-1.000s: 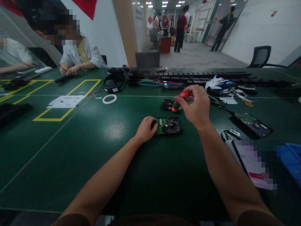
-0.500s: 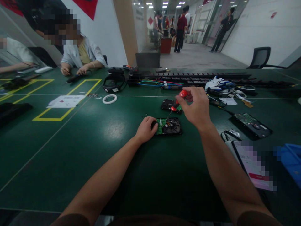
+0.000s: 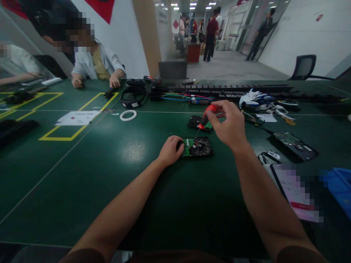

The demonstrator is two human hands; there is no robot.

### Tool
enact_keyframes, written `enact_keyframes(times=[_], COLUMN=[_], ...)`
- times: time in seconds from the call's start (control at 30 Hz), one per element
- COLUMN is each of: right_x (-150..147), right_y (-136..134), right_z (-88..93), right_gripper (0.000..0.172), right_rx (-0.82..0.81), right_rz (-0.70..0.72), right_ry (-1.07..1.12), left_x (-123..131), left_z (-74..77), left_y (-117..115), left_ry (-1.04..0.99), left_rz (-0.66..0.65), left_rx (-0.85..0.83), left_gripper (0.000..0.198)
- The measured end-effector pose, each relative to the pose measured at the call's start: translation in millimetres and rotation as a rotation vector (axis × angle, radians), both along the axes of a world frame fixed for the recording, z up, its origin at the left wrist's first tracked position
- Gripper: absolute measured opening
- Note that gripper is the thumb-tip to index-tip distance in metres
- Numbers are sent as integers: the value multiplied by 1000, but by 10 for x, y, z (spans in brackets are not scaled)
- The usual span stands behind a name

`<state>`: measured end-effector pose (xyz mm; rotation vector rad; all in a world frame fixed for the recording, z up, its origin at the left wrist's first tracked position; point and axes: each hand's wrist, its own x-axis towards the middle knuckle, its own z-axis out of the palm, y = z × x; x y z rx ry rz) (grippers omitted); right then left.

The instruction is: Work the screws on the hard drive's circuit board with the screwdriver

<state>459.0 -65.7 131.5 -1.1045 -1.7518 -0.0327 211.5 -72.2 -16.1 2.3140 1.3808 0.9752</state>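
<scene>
A hard drive (image 3: 202, 147) lies on the green table in front of me, its green circuit board facing up. My left hand (image 3: 170, 150) is closed around the drive's left end. In my right hand (image 3: 229, 123) is a screwdriver (image 3: 205, 117) with a red and black handle, pinched near its top. Its shaft slants down to the left and the tip is at the circuit board; whether it sits in a screw is too small to tell. Just behind lies a second hard drive (image 3: 195, 122), partly hidden by the screwdriver and my right hand.
Another drive (image 3: 296, 145) and a phone-like screen (image 3: 292, 190) lie to the right, beside a blue bin (image 3: 340, 188). White gloves (image 3: 253, 98) and cables are behind. A tape roll (image 3: 128, 115) and paper (image 3: 78, 118) lie left. A co-worker (image 3: 97, 64) sits across the table.
The screwdriver handle has turned and tilted slightly in my right hand. My left hand and the drive stay put. The co-worker's hand has shifted right with a dark object.
</scene>
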Motion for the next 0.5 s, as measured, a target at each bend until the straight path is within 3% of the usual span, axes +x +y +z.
enact_keyframes(times=[0.23, 0.37, 0.5], right_x=[-5, 6, 7], right_y=[1, -4, 16], right_z=[-8, 1, -25], right_gripper=[31, 38, 32], right_rx=[-46, 1, 8], right_rz=[101, 53, 14], right_ry=[15, -63, -37], left_x=[8, 15, 16], left_z=[20, 27, 28], left_y=[-3, -9, -17], left_ry=[3, -2, -3], left_rz=[1, 3, 4], left_rx=[0, 5, 5], left_gripper=[17, 18, 17])
